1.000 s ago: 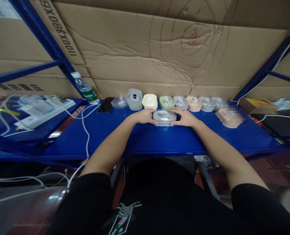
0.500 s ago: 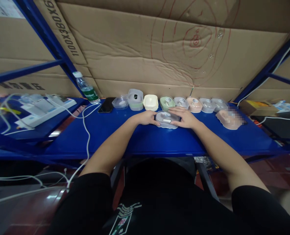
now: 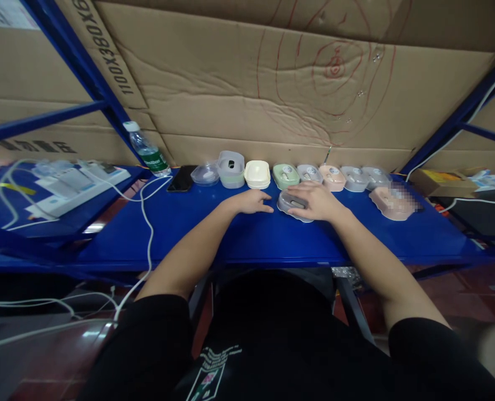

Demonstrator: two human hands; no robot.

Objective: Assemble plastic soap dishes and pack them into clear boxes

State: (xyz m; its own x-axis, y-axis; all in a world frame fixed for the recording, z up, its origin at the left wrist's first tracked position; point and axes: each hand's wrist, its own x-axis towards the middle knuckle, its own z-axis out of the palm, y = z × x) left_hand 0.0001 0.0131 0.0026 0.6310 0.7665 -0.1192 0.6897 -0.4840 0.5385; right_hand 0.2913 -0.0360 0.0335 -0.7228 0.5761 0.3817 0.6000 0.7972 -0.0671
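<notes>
A greyish-purple plastic container (image 3: 287, 201) with a clear lid is under my right hand (image 3: 314, 199), whose fingers curl over its top and right side, covering much of it. To its left, my left hand (image 3: 252, 201) touches nothing; its thumb and fingers are apart. Behind the hands stand a stack of cream bowls (image 3: 257, 174), a green lidded container (image 3: 285, 177) and a pale purple one (image 3: 309, 173). A peach container (image 3: 333, 179) comes after them, followed by two grey ones, the nearer grey container (image 3: 354, 179) beside it.
The blue table (image 3: 247, 242) runs along a cardboard wall (image 3: 214, 83). At left are a water bottle (image 3: 147, 150), a phone (image 3: 182, 179), clear lids (image 3: 205, 174), stacked translucent containers (image 3: 231, 170) and a white cable (image 3: 149, 228). A pinkish container (image 3: 392, 203) lies at right.
The greyish-purple container has shifted right and turned, held by my right hand. My left hand has come off it and stays at about the same place.
</notes>
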